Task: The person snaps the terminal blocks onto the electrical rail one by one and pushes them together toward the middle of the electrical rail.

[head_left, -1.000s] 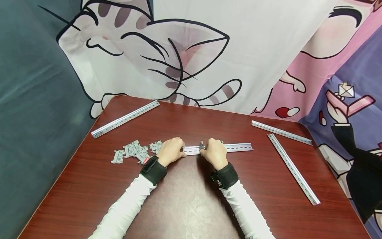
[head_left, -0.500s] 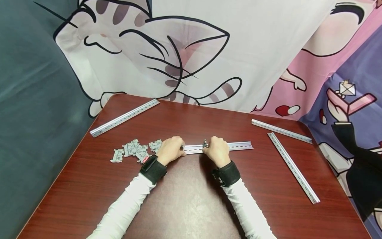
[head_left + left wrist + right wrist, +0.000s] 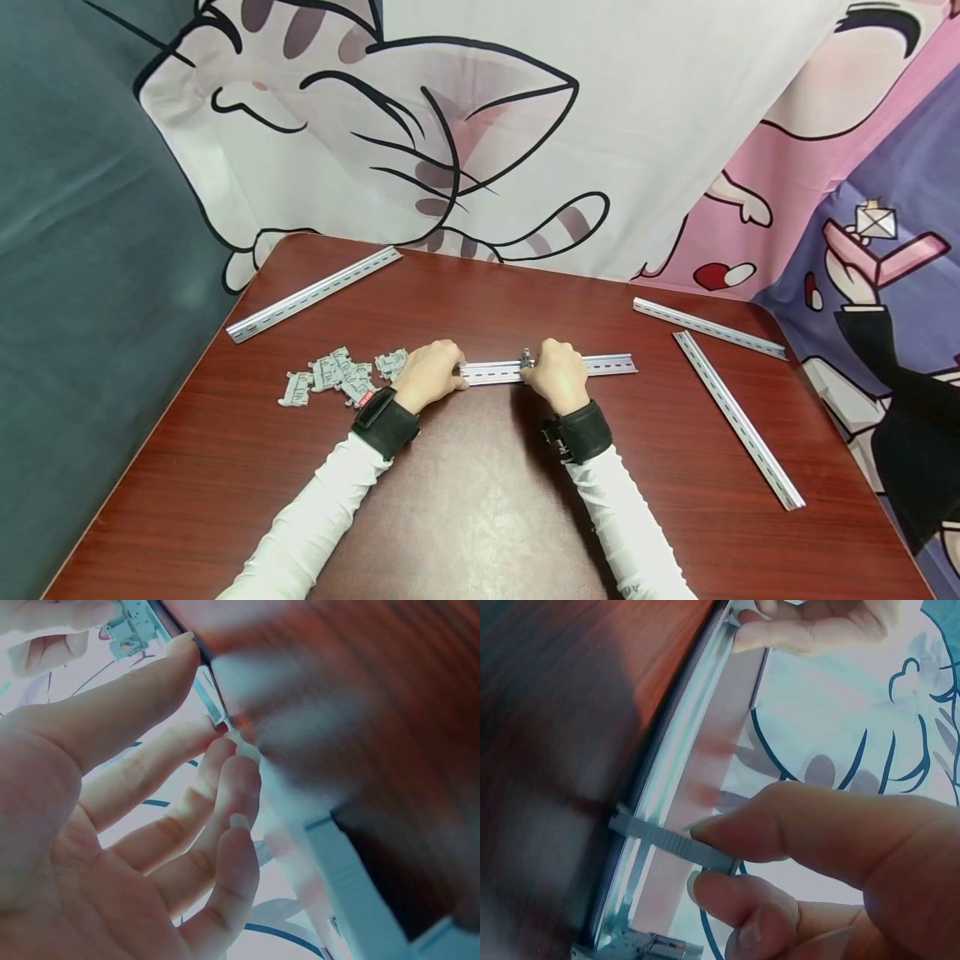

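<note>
**While the left hand anchors the rail, the right hand pinches a block on it**

The metal rail lies crosswise on the table before the person, its left end gripped between the left thumb and forefinger, the other fingers loosely bent. The right thumb and fingertips pinch a narrow grey block standing across the rail; a second fitting sits farther right. Whether the block's foot is fully hooked over both lips, the blurred right wrist view does not let me say.

Good handling, I judge, means keeping the left grip firm so the rail cannot skid, holding the block square to it, and pushing evenly, low down, lest it twist and bind.

The table is reddish-brown wood grain with a glare patch in front. Loose grey pieces lie left of the hands; spare rails lie at far left and right. Behind hangs a cat-printed cloth.
</note>
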